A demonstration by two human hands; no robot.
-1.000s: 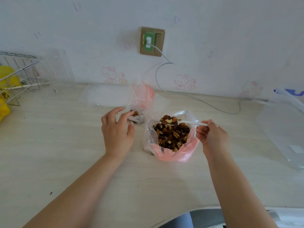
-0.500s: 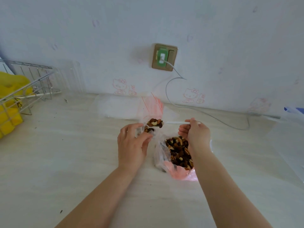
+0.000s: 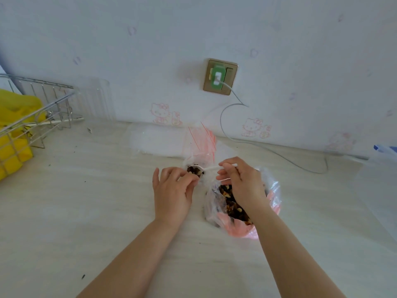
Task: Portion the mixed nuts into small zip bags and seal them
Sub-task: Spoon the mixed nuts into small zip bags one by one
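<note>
No readable writing is seen; only pink cartoon cat stickers [image 3: 164, 114] are shown on the wall. The left hand [image 3: 171, 190] is curled, its fingertips pinching the mouth of a small zip bag [image 3: 198, 155]. A white spoon [image 3: 211, 168] is pinched by the right hand [image 3: 240, 181], its bowl inside that mouth, just beyond the left fingertips. The big bag of nuts [image 3: 234, 208] lies beneath the right hand.

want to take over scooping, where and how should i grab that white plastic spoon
Pinch the white spoon by the bare end of its handle, coming from the right and above, much as the right hand does. The handle lies roughly level, pointing right, while the bowl sits over the small zip bag beside the left hand.
</note>
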